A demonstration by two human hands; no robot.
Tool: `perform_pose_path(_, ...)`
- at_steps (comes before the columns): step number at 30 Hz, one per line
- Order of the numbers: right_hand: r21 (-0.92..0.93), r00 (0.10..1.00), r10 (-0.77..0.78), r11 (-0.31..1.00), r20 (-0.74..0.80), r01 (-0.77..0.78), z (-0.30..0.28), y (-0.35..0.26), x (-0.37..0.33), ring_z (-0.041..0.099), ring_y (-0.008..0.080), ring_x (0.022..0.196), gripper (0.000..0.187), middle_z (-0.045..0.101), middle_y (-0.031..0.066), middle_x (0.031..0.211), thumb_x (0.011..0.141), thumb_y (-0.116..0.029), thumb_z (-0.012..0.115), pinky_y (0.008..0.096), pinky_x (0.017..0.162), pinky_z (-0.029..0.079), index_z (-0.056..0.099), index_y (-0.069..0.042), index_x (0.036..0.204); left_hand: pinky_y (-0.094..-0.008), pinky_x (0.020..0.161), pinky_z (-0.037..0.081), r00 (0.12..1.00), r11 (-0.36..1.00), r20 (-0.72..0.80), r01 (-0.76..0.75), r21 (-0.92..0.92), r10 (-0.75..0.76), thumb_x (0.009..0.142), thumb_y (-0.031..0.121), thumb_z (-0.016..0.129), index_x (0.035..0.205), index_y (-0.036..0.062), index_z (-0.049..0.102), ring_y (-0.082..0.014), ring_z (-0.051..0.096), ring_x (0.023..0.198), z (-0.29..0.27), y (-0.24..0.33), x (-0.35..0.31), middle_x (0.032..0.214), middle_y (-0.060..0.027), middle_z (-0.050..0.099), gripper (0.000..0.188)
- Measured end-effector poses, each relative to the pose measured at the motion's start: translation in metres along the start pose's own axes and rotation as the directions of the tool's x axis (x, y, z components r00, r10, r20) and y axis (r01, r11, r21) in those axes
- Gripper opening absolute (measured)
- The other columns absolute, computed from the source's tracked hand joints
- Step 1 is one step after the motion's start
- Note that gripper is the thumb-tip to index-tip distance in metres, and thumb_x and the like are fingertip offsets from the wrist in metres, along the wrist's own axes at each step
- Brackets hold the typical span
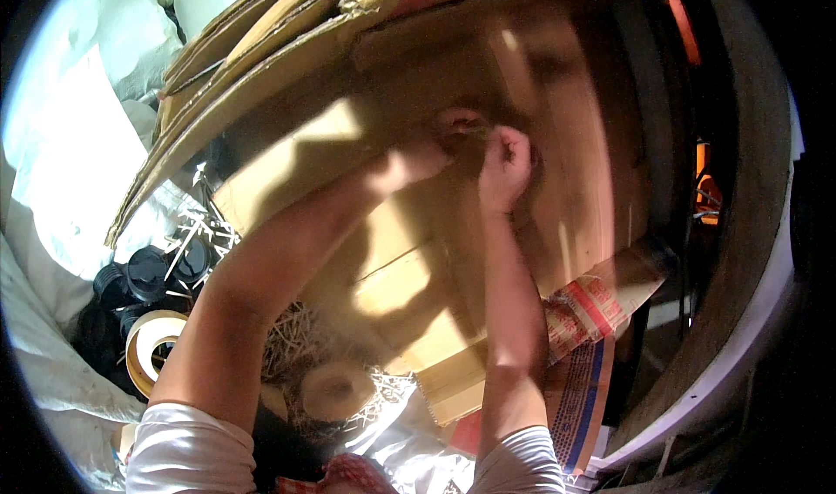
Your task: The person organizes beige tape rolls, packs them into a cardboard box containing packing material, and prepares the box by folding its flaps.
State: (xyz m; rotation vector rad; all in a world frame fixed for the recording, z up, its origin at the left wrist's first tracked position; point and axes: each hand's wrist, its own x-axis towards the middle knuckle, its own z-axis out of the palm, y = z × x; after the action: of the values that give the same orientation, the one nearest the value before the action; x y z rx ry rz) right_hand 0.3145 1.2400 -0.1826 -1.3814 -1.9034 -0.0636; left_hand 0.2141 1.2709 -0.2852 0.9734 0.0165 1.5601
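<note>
Hands (pixel 441 138) (pixel 506 165) close together over cardboard (pixel 566 193) (room to edges).

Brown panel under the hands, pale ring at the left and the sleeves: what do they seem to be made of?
Brown panel: apparently cardboard, matte, judging by its tan colour and straight seam.
Pale ring: perhaps a roll of tape or paper; smooth-looking, but glare leaves it open.
White sleeves: woven or knitted cloth, judging by soft folds; which, I can't tell.
</note>
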Motion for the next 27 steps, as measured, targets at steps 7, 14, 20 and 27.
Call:
perform_pose_path(7,0.213,0.981,0.007,0.976,-0.194,0.035,-0.02,0.008,0.036,0.054,0.0132,0.088,0.015,0.057,0.0067,0.095,0.089,-0.01,0.056,0.0264,0.081,0.044,0.05,-0.002,0.099,-0.0305,0.093,0.04,0.979,0.986,-0.145,0.151,0.068,-0.14,0.084,0.005,0.044,0.125,0.0032,0.043,-0.021,0.048,0.11,-0.025,-0.012,-0.001,0.119,-0.0113,0.051,0.041)
perform_pose_path(14,0.306,0.965,-0.179,0.923,-0.192,0.232,-0.038,-0.036,0.075,0.054,0.0161,0.096,0.022,0.056,0.0112,0.106,0.085,-0.004,0.058,0.0287,0.087,0.043,0.046,-0.002,0.103,-0.0305,0.094,0.04,0.965,0.972,-0.182,0.21,0.109,-0.189,0.09,0.015,0.043,0.126,0.003,0.042,-0.0199,0.047,0.109,-0.011,-0.005,-0.009,0.121,-0.0118,0.048,0.038)
perform_pose_path(20,0.234,0.954,-0.226,0.934,-0.197,0.27,-0.045,-0.045,0.122,0.053,0.0207,0.103,0.025,0.056,0.0106,0.103,0.076,0.006,0.058,0.0329,0.094,0.039,0.051,-0.002,0.098,-0.0306,0.095,0.04,0.925,0.957,-0.267,0.289,0.038,-0.269,0.095,0.023,0.042,0.127,0.0028,0.041,-0.019,0.046,0.108,-0.039,-0.03,-0.023,0.123,-0.0122,0.045,0.037)
perform_pose_path(27,0.05,0.915,-0.369,0.923,-0.163,0.382,-0.052,-0.04,0.159,0.055,0.0214,0.098,0.016,0.059,0.0069,0.092,0.072,0.007,0.059,0.0334,0.093,0.039,0.055,-0.001,0.085,-0.0352,0.101,0.034,0.873,0.888,-0.309,0.435,0.15,-0.376,0.094,0.036,0.043,0.134,0.0099,0.031,-0.0232,0.04,0.118,-0.018,-0.012,-0.021,0.129,-0.014,0.04,0.05)
